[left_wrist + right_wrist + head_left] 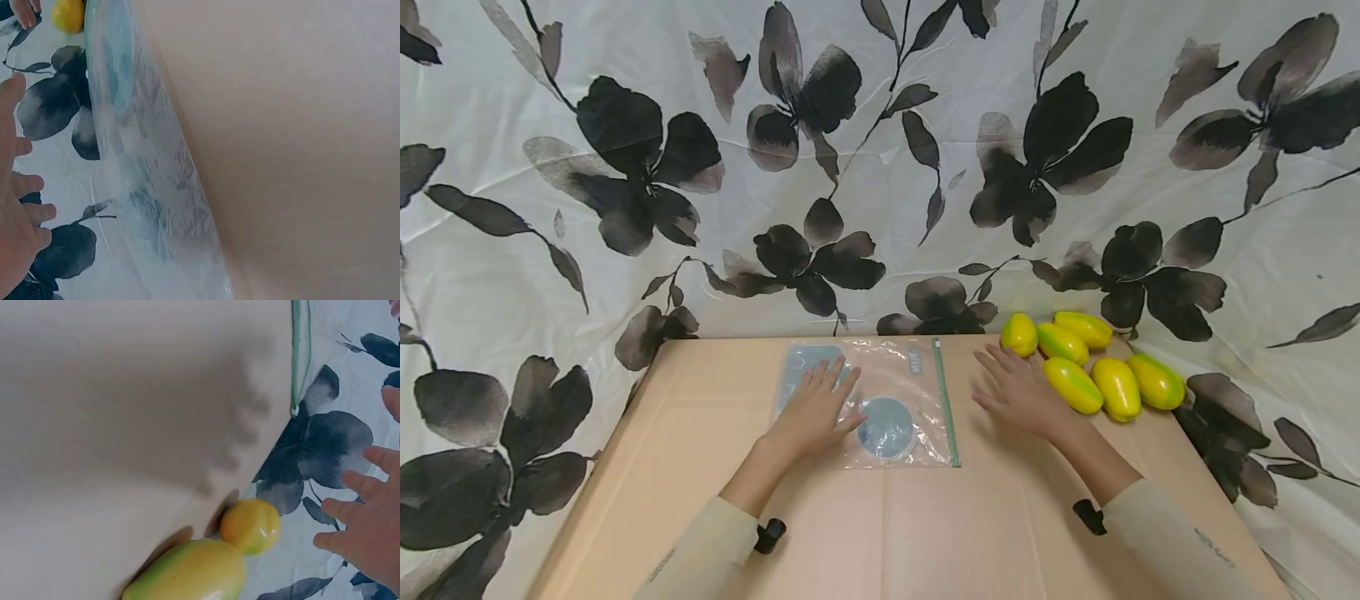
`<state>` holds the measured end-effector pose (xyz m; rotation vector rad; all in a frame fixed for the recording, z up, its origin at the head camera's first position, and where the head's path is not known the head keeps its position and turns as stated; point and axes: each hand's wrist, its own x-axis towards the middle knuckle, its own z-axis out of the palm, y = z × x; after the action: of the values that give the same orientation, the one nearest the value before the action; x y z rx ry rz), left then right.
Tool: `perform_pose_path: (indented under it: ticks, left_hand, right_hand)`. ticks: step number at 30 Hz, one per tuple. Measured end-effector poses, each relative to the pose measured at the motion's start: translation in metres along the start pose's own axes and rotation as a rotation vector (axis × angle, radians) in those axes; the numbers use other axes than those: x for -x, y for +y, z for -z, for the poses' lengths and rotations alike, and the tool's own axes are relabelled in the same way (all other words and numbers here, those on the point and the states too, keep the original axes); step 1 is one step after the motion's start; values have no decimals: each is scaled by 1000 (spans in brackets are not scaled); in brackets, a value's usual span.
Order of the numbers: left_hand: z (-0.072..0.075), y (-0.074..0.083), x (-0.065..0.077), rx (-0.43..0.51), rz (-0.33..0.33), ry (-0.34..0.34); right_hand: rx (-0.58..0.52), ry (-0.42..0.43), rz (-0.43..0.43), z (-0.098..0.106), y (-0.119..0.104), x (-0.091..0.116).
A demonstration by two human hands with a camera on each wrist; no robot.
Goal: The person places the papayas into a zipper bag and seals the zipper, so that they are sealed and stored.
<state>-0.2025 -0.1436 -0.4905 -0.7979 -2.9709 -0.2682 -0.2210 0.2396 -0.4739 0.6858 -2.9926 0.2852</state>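
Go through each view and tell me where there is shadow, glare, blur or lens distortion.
Head view: even, soft light, wide-lens bowing at the edges, faint sheen on the plastic bag. Left wrist view: the bag close up and smeared out of focus, the left hand cropped. Right wrist view: the right hand casts a soft finger shadow on the table; small highlights on the yellow fruit.
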Motion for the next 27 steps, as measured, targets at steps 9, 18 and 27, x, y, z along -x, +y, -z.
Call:
perform_pose_path:
  ticks: [9, 18, 27]
  left_hand:
    - [-13, 9, -14, -25, -55, -19]
    - [-25, 25, -24, -11, -122, -46]
    - [-40, 42, -33, -26, -190, -54]
  right_hand:
    - [-111, 6, 67, -10, -1, -5]
    - [-234, -68, 81, -24, -5, -6]
    - [-264, -110, 87, -39, -8, 0]
